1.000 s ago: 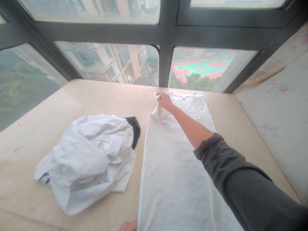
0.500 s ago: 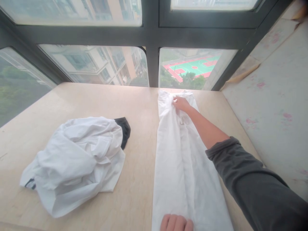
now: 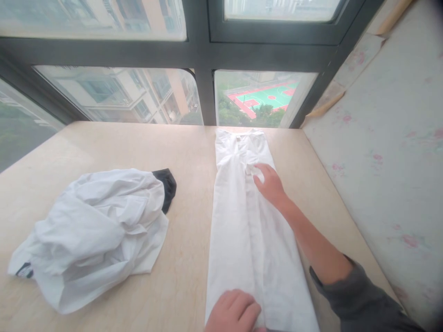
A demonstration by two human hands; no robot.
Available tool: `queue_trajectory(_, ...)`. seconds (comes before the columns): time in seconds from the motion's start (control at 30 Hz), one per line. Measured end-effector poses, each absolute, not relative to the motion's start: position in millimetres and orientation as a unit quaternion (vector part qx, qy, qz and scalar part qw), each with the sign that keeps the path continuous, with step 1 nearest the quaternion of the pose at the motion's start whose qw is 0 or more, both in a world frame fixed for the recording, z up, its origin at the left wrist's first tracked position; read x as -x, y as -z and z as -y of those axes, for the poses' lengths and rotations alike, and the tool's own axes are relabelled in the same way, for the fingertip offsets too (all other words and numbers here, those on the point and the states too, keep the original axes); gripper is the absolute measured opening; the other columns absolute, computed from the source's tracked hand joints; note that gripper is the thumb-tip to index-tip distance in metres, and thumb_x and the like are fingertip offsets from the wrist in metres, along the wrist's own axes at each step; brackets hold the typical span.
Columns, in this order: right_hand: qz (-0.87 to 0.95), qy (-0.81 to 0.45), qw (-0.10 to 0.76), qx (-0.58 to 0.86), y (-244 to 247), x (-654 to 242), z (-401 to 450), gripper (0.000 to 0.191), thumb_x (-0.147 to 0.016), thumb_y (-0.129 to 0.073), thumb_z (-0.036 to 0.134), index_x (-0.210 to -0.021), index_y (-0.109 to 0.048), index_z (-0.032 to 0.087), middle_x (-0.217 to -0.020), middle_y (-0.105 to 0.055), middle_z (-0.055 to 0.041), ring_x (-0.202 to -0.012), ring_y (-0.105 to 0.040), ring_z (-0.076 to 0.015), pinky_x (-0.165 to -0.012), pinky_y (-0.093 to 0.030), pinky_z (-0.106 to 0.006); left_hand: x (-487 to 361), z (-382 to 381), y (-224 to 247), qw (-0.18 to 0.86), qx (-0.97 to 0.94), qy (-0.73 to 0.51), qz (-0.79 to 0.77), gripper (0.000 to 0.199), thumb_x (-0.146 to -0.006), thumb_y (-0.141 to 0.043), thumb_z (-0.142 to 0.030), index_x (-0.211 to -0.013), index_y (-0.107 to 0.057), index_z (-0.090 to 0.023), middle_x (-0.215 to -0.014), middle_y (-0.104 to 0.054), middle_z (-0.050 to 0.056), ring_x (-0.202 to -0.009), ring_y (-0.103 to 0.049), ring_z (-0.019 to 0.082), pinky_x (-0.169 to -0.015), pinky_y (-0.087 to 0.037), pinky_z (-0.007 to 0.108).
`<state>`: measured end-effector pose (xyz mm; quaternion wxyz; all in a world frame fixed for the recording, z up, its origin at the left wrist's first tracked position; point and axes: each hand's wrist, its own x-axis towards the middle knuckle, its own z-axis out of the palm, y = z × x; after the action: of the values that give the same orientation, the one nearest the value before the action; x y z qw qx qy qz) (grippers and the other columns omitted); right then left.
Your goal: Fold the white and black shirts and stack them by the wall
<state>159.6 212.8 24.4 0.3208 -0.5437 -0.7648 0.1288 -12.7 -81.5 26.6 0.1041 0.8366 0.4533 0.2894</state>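
A long white garment [image 3: 231, 221] lies folded into a narrow strip on the pale surface, its neckline and small label toward the window. My right hand [image 3: 272, 184] is over its upper part, thumb and forefinger apart, beside a small white tab [image 3: 248, 169]. Nothing shows between those fingers. At the bottom edge, my left hand [image 3: 235, 311] rests on the lower part of the garment with its fingers curled together on the cloth. Part of that hand and the garment's near end are cut off by the frame.
A crumpled white cloth item [image 3: 93, 230] with a black part [image 3: 168, 186] lies on the left of the wooden-looking surface [image 3: 187, 203]. Dark window frames [image 3: 204, 92] stand along the back. On the right is a wall with peeling floral wallpaper [image 3: 380, 161].
My right hand has come back from the neckline toward me and its fingers have parted. My left hand shows more, farther up the garment. The view has shifted slightly right.
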Motion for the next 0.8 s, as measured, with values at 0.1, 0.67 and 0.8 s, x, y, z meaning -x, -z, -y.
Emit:
queue_trajectory(0.1, 0.76, -0.108, 0.318, 0.556, -17.9, -185.4, -122.2, 0.04, -0.093, -0.047, 0.029, -0.131, -0.057, 0.019, -0.13, -0.061, -0.0142, -0.124, -0.056, -0.0271, -0.107, -0.045, -0.049, 30.8, 58.7, -40.6, 0.078, -0.845, -0.235, -0.474, 0.027, -0.095, -0.047, -0.026, -0.114, -0.065, -0.018, -0.124, -0.066, 0.011, -0.114, -0.061, 0.023, -0.094, -0.052, 0.035)
queue_trajectory(0.67, 0.879, -0.032, 0.144, 0.454, -8.5, -214.9, 14.2, 0.052, -0.095, -0.051, 0.031, -0.144, -0.048, 0.015, -0.155, -0.039, -0.0151, -0.146, -0.03, -0.0327, -0.112, -0.038, -0.056, 13.7, 82.6, -18.6, -0.043, -0.813, -0.091, -0.574, 0.064, -0.092, -0.054, -0.043, -0.151, -0.04, -0.024, -0.16, -0.032, 0.014, -0.146, -0.03, 0.035, -0.119, -0.012, 0.054)
queue_trajectory(0.8, 0.879, -0.044, 0.165, 0.445, -20.5, -217.7, 31.8, 0.047, -0.094, -0.052, 0.028, -0.138, -0.052, 0.015, -0.151, -0.045, -0.0155, -0.143, -0.036, -0.0322, -0.111, -0.039, -0.056, 14.4, 81.6, -17.0, -0.035, -0.81, -0.099, -0.577, 0.062, -0.092, -0.054, -0.042, -0.15, -0.042, -0.024, -0.16, -0.032, 0.013, -0.145, -0.031, 0.035, -0.119, -0.015, 0.053)
